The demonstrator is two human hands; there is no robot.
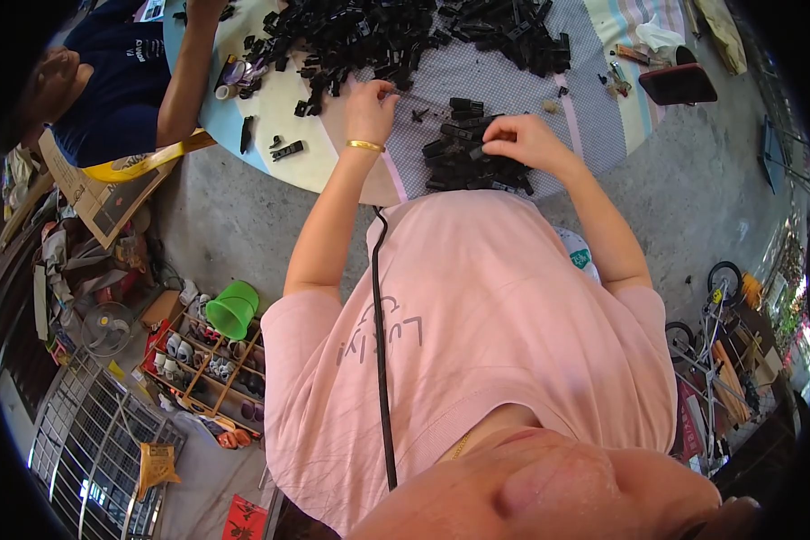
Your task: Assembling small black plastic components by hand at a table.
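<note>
My left hand [370, 110], with a gold bracelet at its wrist, is at the near edge of a large heap of small black plastic parts [360, 40]. Its fingers are drawn together; whatever they hold is too small to make out. Over a smaller pile of black plastic parts [463, 171] at the table's near edge is my right hand [524, 142]. Thumb and forefinger pinch there at a dark plastic part [476, 153], partly covered by the fingertips. A few dark bits [418, 115] lie between the two hands.
The round table's patterned cloth [594, 135] carries another black heap [522, 36], a dark red phone [679, 85] and a lighter [633, 54]. Loose parts [288, 150] lie left. A co-worker's arm [187, 81] reaches in at far left. A black cord [380, 342] hangs down my front.
</note>
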